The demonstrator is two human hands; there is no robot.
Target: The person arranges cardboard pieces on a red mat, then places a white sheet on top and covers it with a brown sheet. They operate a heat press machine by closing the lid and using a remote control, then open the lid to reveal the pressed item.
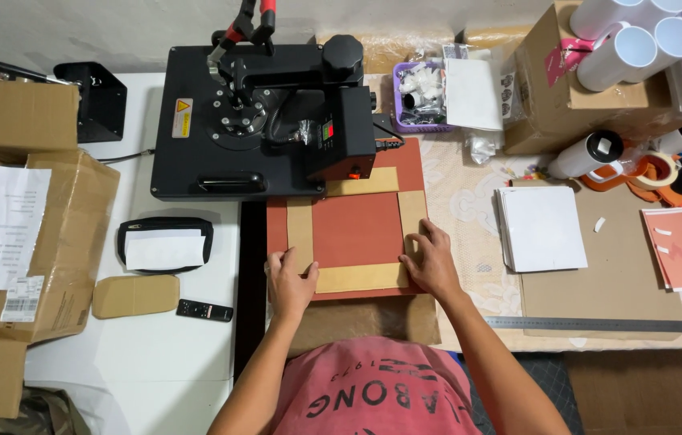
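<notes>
On the table, flat open hands press a square red pad.

Pink tee w/ black print, bare forearms.

The scene is viewed from a single head-worn camera, aimed almost straight down from close above the work table. The wearer's chest is caught at 6 o'clock, the wall at 12 o'clock. No second view is provided.
</notes>
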